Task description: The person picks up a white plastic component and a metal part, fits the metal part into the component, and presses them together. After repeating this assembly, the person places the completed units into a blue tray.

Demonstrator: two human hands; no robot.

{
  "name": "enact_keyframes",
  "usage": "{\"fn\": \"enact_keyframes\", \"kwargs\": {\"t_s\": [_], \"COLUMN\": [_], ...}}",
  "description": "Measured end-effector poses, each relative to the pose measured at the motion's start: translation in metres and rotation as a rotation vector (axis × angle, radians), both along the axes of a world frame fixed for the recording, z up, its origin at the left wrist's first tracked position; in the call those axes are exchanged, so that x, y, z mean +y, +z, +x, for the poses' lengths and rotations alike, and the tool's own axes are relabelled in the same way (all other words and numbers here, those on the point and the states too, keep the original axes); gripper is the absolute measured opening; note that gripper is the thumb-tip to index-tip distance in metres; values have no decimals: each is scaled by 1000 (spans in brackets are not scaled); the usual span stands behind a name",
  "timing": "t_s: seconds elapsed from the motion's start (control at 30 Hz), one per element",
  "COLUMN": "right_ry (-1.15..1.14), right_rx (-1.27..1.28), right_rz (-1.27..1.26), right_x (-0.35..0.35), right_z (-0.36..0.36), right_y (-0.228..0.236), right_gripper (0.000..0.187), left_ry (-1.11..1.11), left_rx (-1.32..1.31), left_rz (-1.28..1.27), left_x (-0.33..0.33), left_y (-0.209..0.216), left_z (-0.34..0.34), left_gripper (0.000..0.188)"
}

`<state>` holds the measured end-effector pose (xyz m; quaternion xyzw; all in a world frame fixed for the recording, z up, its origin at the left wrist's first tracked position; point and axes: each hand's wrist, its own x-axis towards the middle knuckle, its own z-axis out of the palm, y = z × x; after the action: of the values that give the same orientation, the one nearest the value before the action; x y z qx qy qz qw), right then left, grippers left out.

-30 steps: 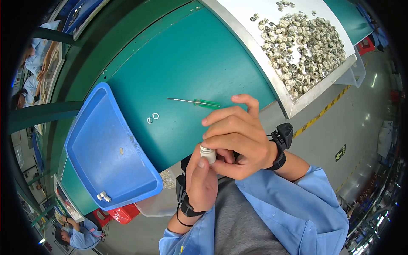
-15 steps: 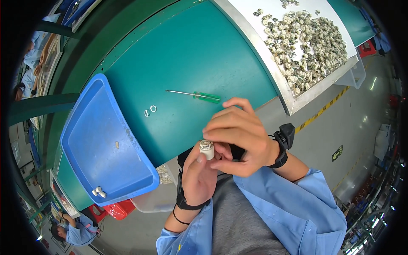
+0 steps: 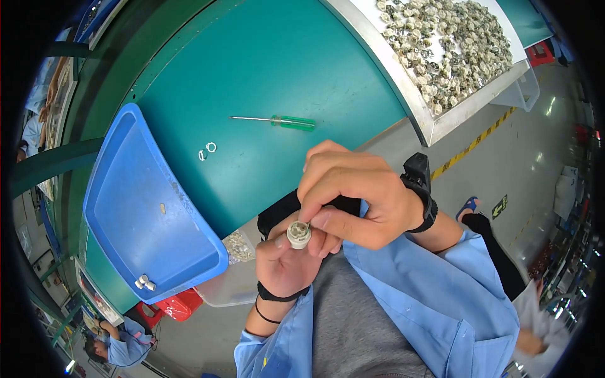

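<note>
Pinched in the left hand [image 3: 287, 268]: a small white cylinder [image 3: 299, 238], with the right hand [image 3: 362, 192] at its rim

Left thumb and fingers are clamped around the sides of the white cylinder, a little below the middle of the frame, its hollow end facing the camera. The right thumb and forefinger come nearly together at that end's upper right edge; whether they nip the rim or something tiny, I cannot tell.

It looks light and stiff, probably moulded, so it should bear a firm squeeze, though the rim and the fittings inside may chip or bend. Smooth round sides could roll between fingertips; low on the sides seems the safest hold.

Both hands are beyond the near edge of the green tabletop [image 3: 271, 69], so a slip would likely miss it. Bare room lies at upper centre, broken by a green-handled screwdriver [image 3: 277, 120] and two white rings [image 3: 211, 147]. The blue tray [image 3: 135, 220] bounds it at left, the metal-edged tray [image 3: 417, 116] at upper right.
</note>
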<state>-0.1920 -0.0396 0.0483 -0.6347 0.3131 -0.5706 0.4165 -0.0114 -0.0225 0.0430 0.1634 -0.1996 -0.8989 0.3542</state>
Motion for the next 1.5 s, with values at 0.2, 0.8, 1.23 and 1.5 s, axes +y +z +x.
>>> {"fn": "enact_keyframes", "kwargs": {"t_s": [0.2, 0.8, 1.23, 1.5], "right_ry": [-18, -56, -246, -327], "right_rx": [28, -70, -147, 323], "right_rz": [-104, -84, 560, 229], "right_x": [-2, 4, 60, 61], "right_z": [5, 9, 25, 27], "right_y": [-2, -8, -52, -76], "right_gripper": [10, 10, 24, 31], "left_ry": [30, 137, -53, 102], "left_rx": [-26, -463, -341, -289], "left_rz": [33, -274, 201, 420], "left_x": [2, 5, 19, 29], "left_y": [3, 6, -25, -43], "left_z": [4, 3, 6, -11], "left_gripper": [46, 48, 36, 30]}}
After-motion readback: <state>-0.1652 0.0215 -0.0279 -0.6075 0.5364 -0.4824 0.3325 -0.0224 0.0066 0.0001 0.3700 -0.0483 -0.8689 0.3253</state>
